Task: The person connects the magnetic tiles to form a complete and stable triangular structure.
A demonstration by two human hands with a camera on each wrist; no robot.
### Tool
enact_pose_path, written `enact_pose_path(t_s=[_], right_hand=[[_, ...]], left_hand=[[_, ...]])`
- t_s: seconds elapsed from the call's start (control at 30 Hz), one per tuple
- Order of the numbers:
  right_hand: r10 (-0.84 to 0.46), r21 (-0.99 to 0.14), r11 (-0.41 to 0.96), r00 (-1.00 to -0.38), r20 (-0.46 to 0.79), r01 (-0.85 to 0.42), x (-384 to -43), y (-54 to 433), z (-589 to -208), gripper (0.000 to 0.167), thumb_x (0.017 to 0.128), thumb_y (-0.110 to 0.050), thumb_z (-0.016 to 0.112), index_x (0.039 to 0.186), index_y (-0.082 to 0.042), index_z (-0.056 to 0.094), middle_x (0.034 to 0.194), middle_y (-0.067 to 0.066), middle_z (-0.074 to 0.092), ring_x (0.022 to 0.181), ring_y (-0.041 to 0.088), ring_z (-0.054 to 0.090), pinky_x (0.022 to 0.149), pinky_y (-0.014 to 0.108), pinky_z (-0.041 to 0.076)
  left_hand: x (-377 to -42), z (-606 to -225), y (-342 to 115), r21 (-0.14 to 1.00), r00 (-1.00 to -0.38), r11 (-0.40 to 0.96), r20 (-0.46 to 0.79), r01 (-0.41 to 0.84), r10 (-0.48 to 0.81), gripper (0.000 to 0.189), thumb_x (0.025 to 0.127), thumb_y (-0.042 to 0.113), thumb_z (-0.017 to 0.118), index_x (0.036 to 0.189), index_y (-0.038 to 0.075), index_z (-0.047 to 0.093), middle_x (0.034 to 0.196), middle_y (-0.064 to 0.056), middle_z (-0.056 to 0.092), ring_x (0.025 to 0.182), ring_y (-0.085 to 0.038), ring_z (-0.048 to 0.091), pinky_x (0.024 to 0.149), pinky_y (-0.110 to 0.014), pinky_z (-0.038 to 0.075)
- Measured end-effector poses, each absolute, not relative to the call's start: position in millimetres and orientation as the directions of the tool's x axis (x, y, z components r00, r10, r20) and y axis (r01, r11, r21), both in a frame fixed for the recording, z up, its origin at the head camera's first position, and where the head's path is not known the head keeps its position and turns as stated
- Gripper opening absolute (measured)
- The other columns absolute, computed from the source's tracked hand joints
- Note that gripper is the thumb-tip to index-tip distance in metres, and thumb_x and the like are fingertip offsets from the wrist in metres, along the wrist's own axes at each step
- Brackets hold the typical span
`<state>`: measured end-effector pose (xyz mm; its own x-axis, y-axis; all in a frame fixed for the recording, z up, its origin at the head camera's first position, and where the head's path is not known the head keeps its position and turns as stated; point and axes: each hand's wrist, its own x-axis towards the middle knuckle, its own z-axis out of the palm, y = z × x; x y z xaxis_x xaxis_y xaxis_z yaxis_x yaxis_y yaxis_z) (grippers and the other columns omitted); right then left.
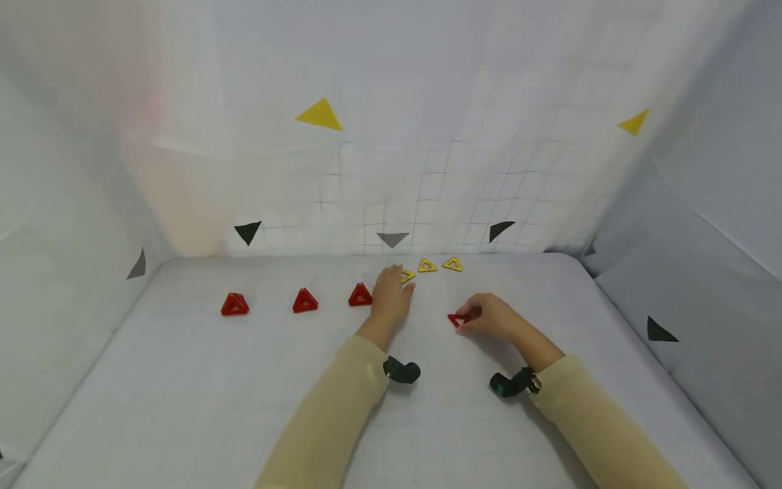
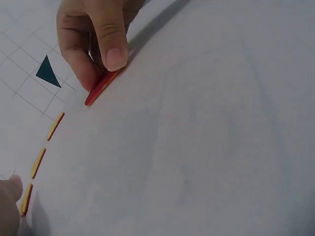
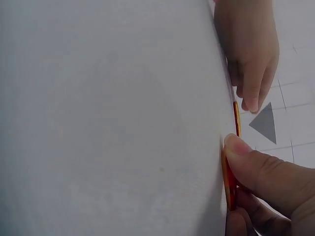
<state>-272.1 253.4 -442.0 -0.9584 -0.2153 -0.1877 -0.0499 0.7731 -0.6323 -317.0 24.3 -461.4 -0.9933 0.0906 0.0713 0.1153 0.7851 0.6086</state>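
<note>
My right hand (image 1: pixel 489 318) pinches a red triangular frame (image 1: pixel 455 320) between thumb and fingers, low over the table. In the left wrist view, that red triangle (image 2: pixel 101 88) has a yellowish edge along its underside. My left hand (image 1: pixel 389 295) reaches to the back of the table, its fingers extended beside the leftmost yellow triangular frame (image 1: pixel 408 276) and partly covering it. Two more yellow triangular frames, a middle one (image 1: pixel 427 265) and a right one (image 1: pixel 453 263), lie flat beside it. The left fingertips are partly hidden in the head view.
Three red triangular stacked shapes stand in a row on the left: one far left (image 1: pixel 235 304), one in the middle (image 1: pixel 305 301), one by my left hand (image 1: pixel 360 295). The white table (image 1: pixel 183 394) meets a white back wall (image 1: pixel 391 170) with black and yellow triangle markings.
</note>
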Motion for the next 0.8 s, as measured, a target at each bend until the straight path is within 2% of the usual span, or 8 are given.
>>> enact_pose_path(t_s=[0.2,0.33,0.47,0.6,0.8], right_hand=[[-0.273,-0.637,0.763,-0.947,-0.168,-0.107,-260.9,247.0,-438.8,0.033,0.075,-0.020,0.089,0.102,-0.009,0.074,0.097,0.002,0.066,0.087,0.019,0.058,0.078,0.033,0.049],[-0.288,-0.641,0.760,-0.940,-0.182,-0.109,-253.1,243.9,-436.5,0.032,0.074,-0.018,0.090,0.100,-0.010,0.074,0.095,0.001,0.065,0.085,0.018,0.057,0.077,0.033,0.048],[-0.293,-0.629,0.771,-0.932,-0.213,-0.099,-247.2,239.9,-434.5,0.032,0.074,-0.018,0.090,0.099,-0.011,0.073,0.094,0.000,0.065,0.085,0.018,0.056,0.077,0.033,0.048],[-0.303,-0.613,0.782,-0.928,-0.218,-0.111,-243.2,236.6,-434.9,0.031,0.073,-0.019,0.091,0.098,-0.013,0.072,0.093,-0.001,0.064,0.084,0.018,0.056,0.077,0.033,0.048],[-0.333,-0.617,0.775,-0.918,-0.214,-0.138,-239.3,232.9,-434.9,0.032,0.073,-0.020,0.091,0.097,-0.013,0.072,0.092,-0.002,0.064,0.084,0.018,0.055,0.077,0.034,0.048]], left_hand=[[-318.0,-455.1,23.2,0.467,-0.990,0.874,0.019,0.133,0.141,0.050,0.107,0.028,0.046,0.154,0.013,0.039,0.161,-0.004,0.033,0.148,-0.027,0.025,0.115,-0.049,0.029],[-318.2,-458.6,25.6,0.405,-0.985,0.898,0.043,0.173,0.170,0.045,0.108,0.026,0.045,0.151,0.015,0.044,0.159,-0.003,0.037,0.147,-0.028,0.027,0.113,-0.049,0.032],[-315.0,-467.3,26.4,0.364,-0.971,0.902,0.131,0.234,0.199,0.040,0.105,0.021,0.051,0.144,0.011,0.054,0.151,-0.006,0.047,0.142,-0.029,0.038,0.110,-0.048,0.038],[-307.0,-473.2,26.1,0.362,-0.953,0.889,0.216,0.281,0.213,0.034,0.102,0.017,0.059,0.134,0.008,0.063,0.141,-0.008,0.057,0.135,-0.028,0.046,0.110,-0.041,0.039],[-284.9,-467.7,20.2,0.328,-0.942,0.891,0.224,0.313,0.249,0.028,0.099,0.015,0.064,0.125,0.006,0.069,0.130,-0.008,0.063,0.126,-0.026,0.054,0.109,-0.035,0.040]])
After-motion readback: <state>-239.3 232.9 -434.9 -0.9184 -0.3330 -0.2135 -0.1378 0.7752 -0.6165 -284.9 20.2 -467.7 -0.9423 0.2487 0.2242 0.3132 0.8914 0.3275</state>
